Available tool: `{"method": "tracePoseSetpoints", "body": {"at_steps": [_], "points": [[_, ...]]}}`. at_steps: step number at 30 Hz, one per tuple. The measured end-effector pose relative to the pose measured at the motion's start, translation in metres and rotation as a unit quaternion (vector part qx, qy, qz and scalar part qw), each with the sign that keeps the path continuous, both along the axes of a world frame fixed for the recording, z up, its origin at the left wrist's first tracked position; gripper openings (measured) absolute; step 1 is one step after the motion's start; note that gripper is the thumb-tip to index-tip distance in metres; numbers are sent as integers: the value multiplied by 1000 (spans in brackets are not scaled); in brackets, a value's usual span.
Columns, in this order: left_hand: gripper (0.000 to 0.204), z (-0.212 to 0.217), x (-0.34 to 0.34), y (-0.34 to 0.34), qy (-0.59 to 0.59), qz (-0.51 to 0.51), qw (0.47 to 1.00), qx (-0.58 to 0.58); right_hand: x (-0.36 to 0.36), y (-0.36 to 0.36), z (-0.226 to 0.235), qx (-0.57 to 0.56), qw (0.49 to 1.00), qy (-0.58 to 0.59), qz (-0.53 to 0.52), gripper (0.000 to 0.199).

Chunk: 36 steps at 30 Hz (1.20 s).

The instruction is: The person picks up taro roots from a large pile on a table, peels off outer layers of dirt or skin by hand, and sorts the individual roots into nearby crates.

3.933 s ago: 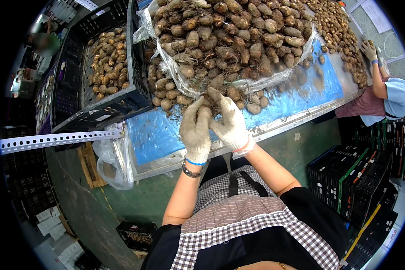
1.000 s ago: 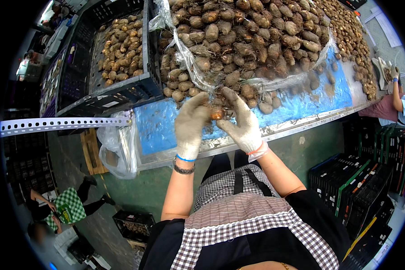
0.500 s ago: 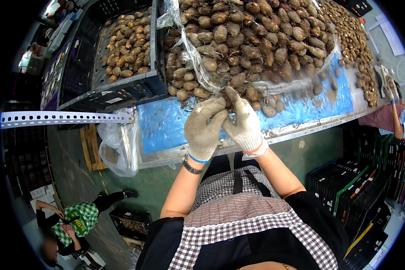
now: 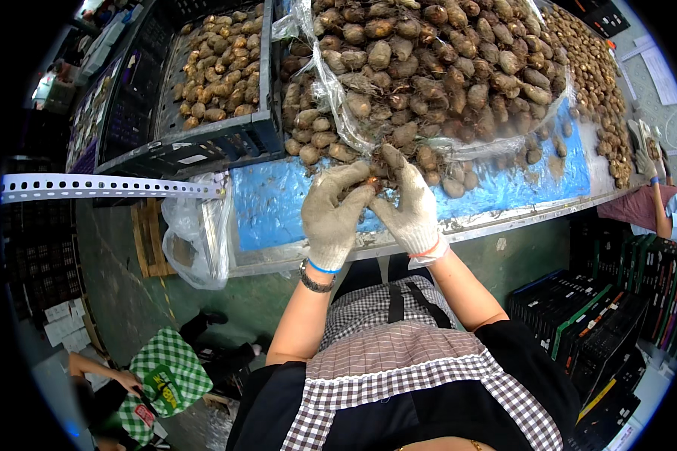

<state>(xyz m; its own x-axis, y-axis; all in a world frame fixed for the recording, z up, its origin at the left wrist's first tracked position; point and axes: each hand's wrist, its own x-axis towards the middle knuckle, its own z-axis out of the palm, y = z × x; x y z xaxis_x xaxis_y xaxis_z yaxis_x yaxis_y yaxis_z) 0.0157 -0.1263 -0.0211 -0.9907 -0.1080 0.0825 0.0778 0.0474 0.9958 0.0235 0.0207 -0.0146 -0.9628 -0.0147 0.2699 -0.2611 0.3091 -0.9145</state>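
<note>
A: Hands first?

B: Both gloved. The left hand and the right hand meet over one small brown bulb, fingers of both pinched on it, at the near edge of the heap.

A: Where's that bulb sit?

B: Just above the blue table top, right under the big pile of brown bulbs that spills out of a clear plastic sheet.

A: Surface?

B: A long blue-lined sorting table with a metal front rim, dirt smeared on the blue. Loose bulbs scattered along it to the right. A second, smaller-bulb heap runs off to the far right.

A: Left side?

B: A black plastic crate with more bulbs, tilted against the table. A clear plastic bag hangs off the table corner. A perforated metal strip sticks out leftward.

A: Room?

B: Green concrete floor, a wooden pallet under the crate, stacked black crates lower right. A co-worker's gloved hand is at the far right end, and another person in a green checked top is down lower left.
</note>
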Motion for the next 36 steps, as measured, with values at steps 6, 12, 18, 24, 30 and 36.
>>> {"method": "tracePoseSetpoints", "body": {"at_steps": [6, 12, 18, 24, 30, 36], "points": [[19, 2, -16, -5, -168, 108, 976, 87, 2, 3, 3, -196, 976, -93, 27, 78], [17, 25, -5, 27, 26, 46, 990, 131, 3, 14, 13, -327, 927, -184, 19, 76], [12, -10, -8, 28, -58, 10, 998, 15, 19, 34, -4, -337, 909, -243, -6, 70], [17, -21, -14, 11, -71, 32, 996, -54, 35, 186, -72, -543, 813, -124, -171, 58], [19, -37, -10, 11, 29, -11, 965, -259, 22, 201, -21, -162, 909, -246, -296, 50], [44, -20, -10, 38, 153, 2, 918, -367, 24, 181, -96, 195, 953, -115, -202, 54]]}}
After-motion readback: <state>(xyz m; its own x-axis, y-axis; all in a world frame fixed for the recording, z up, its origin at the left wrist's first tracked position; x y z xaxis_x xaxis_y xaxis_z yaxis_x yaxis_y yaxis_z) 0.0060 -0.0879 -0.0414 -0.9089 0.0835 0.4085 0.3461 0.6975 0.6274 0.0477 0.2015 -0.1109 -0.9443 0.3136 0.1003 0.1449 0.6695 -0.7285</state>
